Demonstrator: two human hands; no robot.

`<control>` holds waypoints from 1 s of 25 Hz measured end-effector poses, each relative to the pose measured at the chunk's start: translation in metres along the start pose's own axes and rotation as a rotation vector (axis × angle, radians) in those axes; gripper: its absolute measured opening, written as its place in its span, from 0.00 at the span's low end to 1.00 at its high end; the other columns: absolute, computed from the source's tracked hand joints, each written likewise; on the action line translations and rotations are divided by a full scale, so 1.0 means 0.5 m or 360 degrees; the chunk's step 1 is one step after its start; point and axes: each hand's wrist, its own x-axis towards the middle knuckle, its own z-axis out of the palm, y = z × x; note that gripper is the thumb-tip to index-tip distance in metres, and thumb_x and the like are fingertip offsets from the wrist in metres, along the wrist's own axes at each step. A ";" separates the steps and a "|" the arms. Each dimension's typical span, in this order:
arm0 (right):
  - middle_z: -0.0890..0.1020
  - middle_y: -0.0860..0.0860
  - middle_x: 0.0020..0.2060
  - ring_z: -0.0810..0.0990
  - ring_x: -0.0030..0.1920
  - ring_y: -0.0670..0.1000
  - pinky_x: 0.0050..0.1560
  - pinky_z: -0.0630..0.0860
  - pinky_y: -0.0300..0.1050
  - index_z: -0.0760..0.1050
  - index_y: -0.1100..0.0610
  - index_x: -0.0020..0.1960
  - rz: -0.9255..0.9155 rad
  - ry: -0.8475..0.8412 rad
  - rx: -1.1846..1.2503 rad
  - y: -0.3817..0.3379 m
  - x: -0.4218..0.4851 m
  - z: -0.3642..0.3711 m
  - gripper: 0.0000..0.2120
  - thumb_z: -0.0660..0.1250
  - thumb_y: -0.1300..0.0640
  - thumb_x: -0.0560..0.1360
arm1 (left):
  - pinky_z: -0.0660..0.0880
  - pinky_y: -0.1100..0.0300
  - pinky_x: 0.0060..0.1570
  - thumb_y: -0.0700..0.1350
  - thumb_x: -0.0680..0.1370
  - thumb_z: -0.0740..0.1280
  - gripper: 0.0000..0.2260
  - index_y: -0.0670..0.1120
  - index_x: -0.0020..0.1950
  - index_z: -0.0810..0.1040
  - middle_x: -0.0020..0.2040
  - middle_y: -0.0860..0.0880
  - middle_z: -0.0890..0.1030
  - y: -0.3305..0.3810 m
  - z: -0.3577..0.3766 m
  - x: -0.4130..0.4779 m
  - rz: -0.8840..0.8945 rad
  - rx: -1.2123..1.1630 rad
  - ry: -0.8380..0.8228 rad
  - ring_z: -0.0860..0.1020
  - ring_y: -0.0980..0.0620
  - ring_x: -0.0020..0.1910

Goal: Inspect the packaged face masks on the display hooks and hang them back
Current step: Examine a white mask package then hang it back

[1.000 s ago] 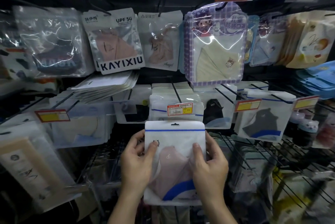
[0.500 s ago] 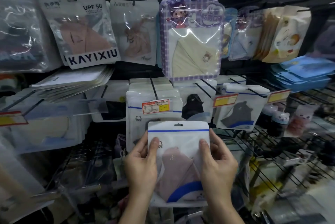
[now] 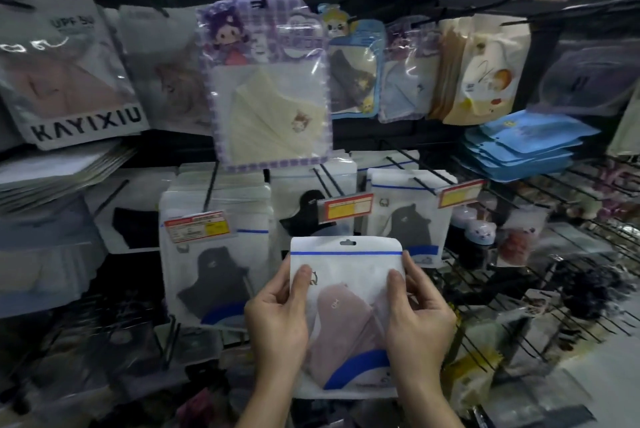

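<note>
I hold a white zip pouch (image 3: pixel 346 292) upright in front of the rack, with a pink mask inside, a blue line near its top and a blue arc at the bottom. My left hand (image 3: pixel 277 320) grips its left edge with the thumb on the front. My right hand (image 3: pixel 419 316) grips the right edge the same way. The hang hole at the pouch's top is free of any hook. Behind it, a stack of similar pouches with a black mask (image 3: pixel 211 275) hangs on a hook that carries a red-and-yellow price tag (image 3: pixel 195 226).
More pouches with dark masks (image 3: pixel 408 219) hang to the right on black wire hooks. Above hang a purple checked cartoon pack (image 3: pixel 273 88) and a KAYIXIU pack (image 3: pixel 69 81). Blue packs (image 3: pixel 519 147) lie stacked on a wire shelf (image 3: pixel 554 254) at right.
My view has swung so the rack sits further left and lower. Both hands keep the same grip on the pouch, which sits a little to the right of the black-mask stack now.
</note>
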 end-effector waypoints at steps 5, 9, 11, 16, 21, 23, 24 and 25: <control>0.88 0.40 0.58 0.85 0.60 0.40 0.63 0.83 0.50 0.84 0.50 0.68 -0.0045 -0.0057 -0.0060 0.013 0.106 -0.087 0.17 0.75 0.59 0.80 | 0.80 0.67 0.55 0.49 0.80 0.74 0.16 0.49 0.67 0.85 0.57 0.54 0.89 -0.035 0.122 -0.015 -0.0012 0.0040 -0.0028 0.86 0.58 0.57; 0.88 0.40 0.58 0.85 0.60 0.40 0.63 0.82 0.48 0.84 0.51 0.68 -0.0081 0.0022 -0.0018 0.019 0.175 -0.131 0.17 0.75 0.60 0.80 | 0.74 0.79 0.45 0.45 0.82 0.72 0.13 0.44 0.66 0.85 0.57 0.49 0.88 -0.046 0.213 -0.019 0.0015 0.0138 -0.0026 0.82 0.73 0.47; 0.88 0.40 0.58 0.85 0.60 0.39 0.62 0.82 0.44 0.84 0.51 0.68 -0.0093 0.0032 0.0004 0.014 0.208 -0.143 0.17 0.75 0.60 0.80 | 0.73 0.79 0.42 0.44 0.83 0.72 0.13 0.45 0.66 0.85 0.58 0.51 0.87 -0.048 0.250 -0.018 0.0019 0.0153 -0.0054 0.81 0.76 0.44; 0.88 0.39 0.57 0.84 0.59 0.35 0.57 0.79 0.30 0.85 0.50 0.66 -0.0190 0.0027 0.0059 -0.003 0.275 -0.158 0.16 0.75 0.60 0.80 | 0.75 0.78 0.43 0.50 0.82 0.72 0.13 0.51 0.66 0.85 0.57 0.54 0.88 -0.040 0.315 -0.006 0.0080 0.0239 -0.0059 0.81 0.74 0.48; 0.89 0.43 0.54 0.86 0.58 0.41 0.56 0.79 0.30 0.87 0.53 0.62 -0.0250 0.0036 0.0153 -0.004 0.311 -0.155 0.11 0.75 0.61 0.80 | 0.78 0.74 0.42 0.49 0.81 0.74 0.15 0.48 0.66 0.84 0.54 0.57 0.88 -0.029 0.342 0.008 0.0139 0.0076 -0.0056 0.85 0.67 0.49; 0.90 0.43 0.53 0.87 0.57 0.43 0.57 0.81 0.36 0.87 0.54 0.61 -0.0330 0.0037 0.0124 -0.004 0.321 -0.154 0.11 0.74 0.61 0.80 | 0.78 0.74 0.44 0.50 0.80 0.74 0.15 0.49 0.67 0.84 0.54 0.57 0.88 -0.027 0.350 0.009 0.0156 0.0056 -0.0046 0.85 0.67 0.50; 0.90 0.43 0.52 0.87 0.56 0.43 0.57 0.81 0.37 0.87 0.53 0.60 -0.0367 0.0030 0.0095 -0.004 0.326 -0.154 0.11 0.74 0.62 0.80 | 0.79 0.73 0.45 0.50 0.80 0.74 0.15 0.50 0.67 0.84 0.55 0.56 0.89 -0.026 0.354 0.009 0.0168 0.0049 -0.0048 0.85 0.66 0.51; 0.89 0.42 0.51 0.87 0.55 0.43 0.57 0.81 0.37 0.87 0.52 0.60 -0.0377 0.0020 0.0067 -0.004 0.330 -0.154 0.11 0.74 0.62 0.80 | 0.79 0.73 0.45 0.49 0.80 0.74 0.15 0.53 0.67 0.83 0.55 0.55 0.89 -0.026 0.359 0.010 0.0176 0.0036 -0.0057 0.85 0.65 0.50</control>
